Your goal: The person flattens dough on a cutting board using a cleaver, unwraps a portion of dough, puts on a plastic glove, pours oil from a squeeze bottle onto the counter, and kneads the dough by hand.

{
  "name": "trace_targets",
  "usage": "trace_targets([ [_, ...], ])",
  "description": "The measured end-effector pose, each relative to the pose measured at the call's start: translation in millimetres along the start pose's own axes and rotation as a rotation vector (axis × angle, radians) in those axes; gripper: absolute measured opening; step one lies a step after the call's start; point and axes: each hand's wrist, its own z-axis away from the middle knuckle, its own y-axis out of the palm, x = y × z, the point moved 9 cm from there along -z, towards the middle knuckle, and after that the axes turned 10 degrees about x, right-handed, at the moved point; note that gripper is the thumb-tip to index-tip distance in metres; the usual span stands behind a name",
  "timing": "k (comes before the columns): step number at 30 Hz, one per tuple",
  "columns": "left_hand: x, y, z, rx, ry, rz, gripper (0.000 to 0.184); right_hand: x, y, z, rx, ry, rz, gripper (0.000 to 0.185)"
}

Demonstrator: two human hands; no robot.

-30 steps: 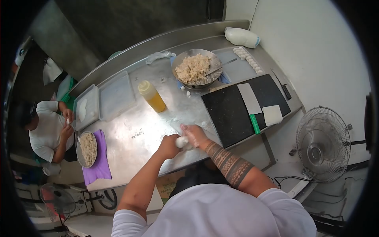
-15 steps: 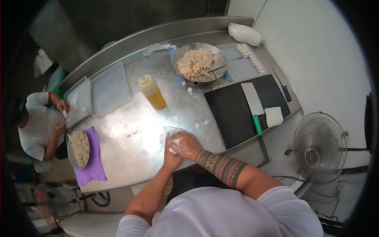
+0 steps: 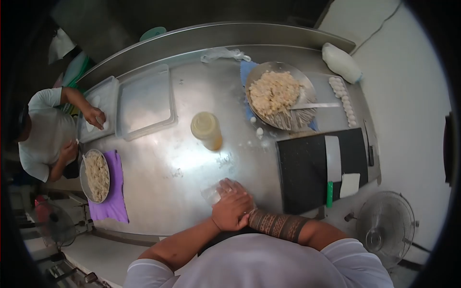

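Observation:
My left hand lies over my right hand, its fingers pressed together and wrapped across it. Clear thin plastic covers my right hand and sticks out past its fingers. Whatever lies between the palms is hidden. Both hands are low over the front edge of the steel table. Beyond them stands a squeeze bottle with yellow liquid. A steel bowl of pale chopped filling holds a flat metal spatula, and small white pieces lie beside it.
A black board at right carries a green-handled cleaver and a white square. Behind are a row of white dough pieces and a filled bag. At left, a co-worker reaches over plastic trays near another bowl.
My left hand has come over the top of my right hand, and the white stuff between them is now hidden. The view has shifted left. The co-worker's hands have moved apart.

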Motion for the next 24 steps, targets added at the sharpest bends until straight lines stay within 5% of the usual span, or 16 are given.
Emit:
trace_targets([
  [6,26.2,-7.0,-20.5,-0.013,0.031,-0.072,0.044,-16.5,8.7,-16.1,-0.019,-0.129,0.055,0.045],
  [10,33.2,-1.0,-28.7,-0.048,0.016,-0.297,0.047,-31.2,9.3,-26.4,-0.013,-0.207,-0.049,0.054],
  [15,42.7,-5.7,-34.5,-0.134,-0.119,-0.267,0.044,-35.5,-5.1,-42.2,-0.114,-0.225,0.133,0.053],
  [19,35.5,-24.1,-42.9,-0.206,-0.269,-0.338,0.044,-65.1,13.1,-58.6,-0.17,-0.158,-0.248,0.055],
  [20,35.2,-28.4,-48.9,-0.284,-0.331,-0.384,0.043,-50.1,-4.0,-53.1,-0.096,-0.124,-0.12,0.051],
  [22,115.3,-12.7,-44.0,-0.228,-0.576,0.407,0.044,-15.7,-46.6,-39.8,0.053,-0.085,0.145,0.046],
  [24,123.3,-29.1,-35.7,-0.366,-0.726,0.854,0.044,-24.5,-78.2,-15.8,-0.165,-0.085,-0.36,0.041],
])
